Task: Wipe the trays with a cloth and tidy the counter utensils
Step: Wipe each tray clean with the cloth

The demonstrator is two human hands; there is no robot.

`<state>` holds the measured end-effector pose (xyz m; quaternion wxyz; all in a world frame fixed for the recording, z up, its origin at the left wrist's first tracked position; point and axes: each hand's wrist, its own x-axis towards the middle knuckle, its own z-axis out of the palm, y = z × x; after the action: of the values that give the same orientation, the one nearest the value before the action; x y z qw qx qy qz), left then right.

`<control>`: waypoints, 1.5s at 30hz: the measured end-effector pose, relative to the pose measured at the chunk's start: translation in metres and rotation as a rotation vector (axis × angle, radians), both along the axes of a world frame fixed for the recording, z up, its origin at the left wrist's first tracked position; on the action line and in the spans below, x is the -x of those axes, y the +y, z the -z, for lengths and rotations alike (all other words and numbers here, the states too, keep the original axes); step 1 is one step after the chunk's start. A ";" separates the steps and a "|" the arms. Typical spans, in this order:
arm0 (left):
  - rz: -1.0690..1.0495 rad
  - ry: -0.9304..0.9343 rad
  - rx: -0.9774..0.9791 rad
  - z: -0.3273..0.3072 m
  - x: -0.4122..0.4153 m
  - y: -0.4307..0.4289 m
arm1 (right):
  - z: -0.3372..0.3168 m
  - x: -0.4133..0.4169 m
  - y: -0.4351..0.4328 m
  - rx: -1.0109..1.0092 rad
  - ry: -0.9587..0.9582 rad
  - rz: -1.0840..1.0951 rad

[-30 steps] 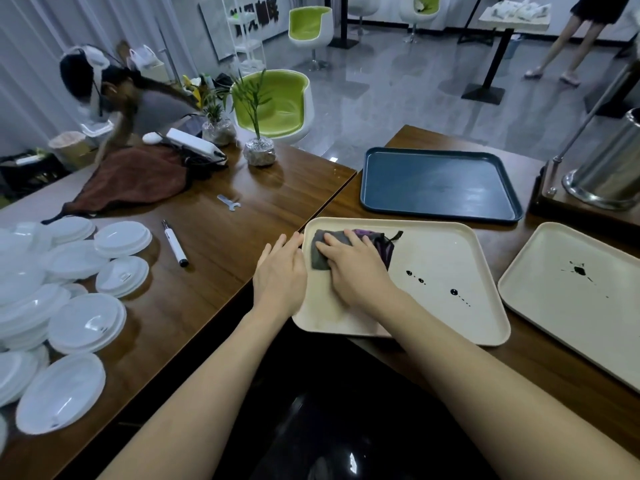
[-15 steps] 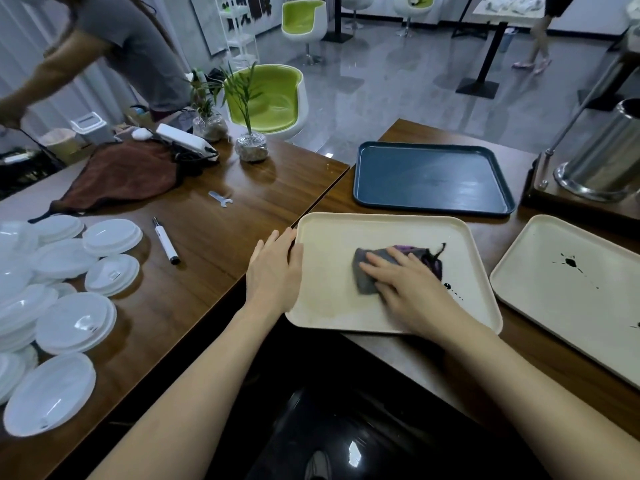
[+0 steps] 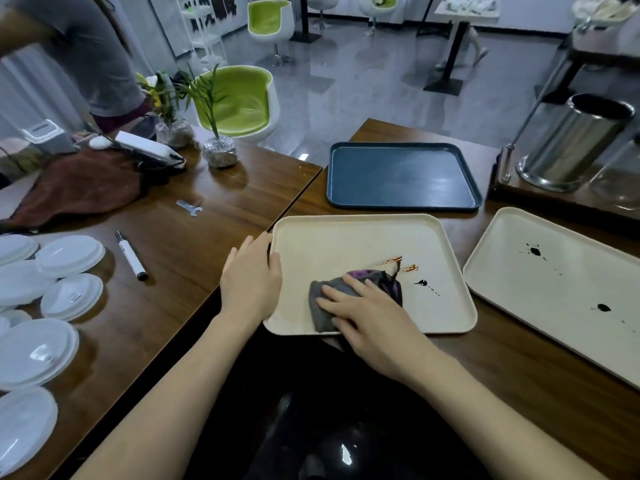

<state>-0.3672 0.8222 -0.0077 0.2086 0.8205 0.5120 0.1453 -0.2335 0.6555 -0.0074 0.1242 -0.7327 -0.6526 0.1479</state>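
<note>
A cream tray (image 3: 346, 237) lies in front of me on the wooden counter, with a dark spot and reddish streaks right of its middle. My right hand (image 3: 367, 317) presses flat on a grey and purple cloth (image 3: 322, 296) at the tray's near edge. My left hand (image 3: 251, 278) rests on the tray's left rim, thumb inside the tray. A second cream tray (image 3: 554, 282) with dark spots sits to the right. A dark blue tray (image 3: 401, 174) lies behind.
Several white plastic lids (image 3: 52, 292) are spread on the left counter, with a white pen (image 3: 131, 256) and a small wrench (image 3: 189, 207) near them. A brown cloth (image 3: 79, 185) and potted plants (image 3: 218, 147) stand at the back left, where a person stands. A steel canister (image 3: 571, 140) is at the right.
My right hand has dragged the cloth from the tray's far left corner toward its middle and then back to the near edge. My left hand stays on the left rim.
</note>
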 end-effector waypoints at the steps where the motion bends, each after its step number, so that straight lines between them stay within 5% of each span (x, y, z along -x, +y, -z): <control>1: 0.013 0.016 -0.014 0.003 -0.001 0.004 | 0.000 -0.012 -0.007 0.007 0.010 0.053; 11: 0.150 0.016 -0.045 0.016 -0.005 0.023 | 0.001 -0.080 0.035 0.007 -0.155 0.463; 20: 0.207 -0.024 -0.104 0.026 -0.006 0.034 | 0.004 0.011 0.051 -0.021 -0.073 0.069; 25: 0.237 0.006 -0.102 0.028 -0.008 0.039 | 0.001 -0.014 0.011 0.013 0.084 0.146; 31: 0.247 0.012 -0.096 0.030 -0.006 0.039 | -0.001 -0.042 0.030 0.053 -0.029 0.395; 40: 0.241 -0.056 -0.056 0.030 -0.004 0.043 | 0.003 0.035 0.058 0.018 -0.086 -0.039; 45: 0.272 -0.004 -0.018 0.024 -0.005 0.042 | 0.002 0.014 -0.013 0.046 0.044 0.118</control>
<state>-0.3618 0.8643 -0.0320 0.2200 0.8838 0.3945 0.1219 -0.2476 0.6426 -0.0096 0.1299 -0.7692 -0.6017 0.1713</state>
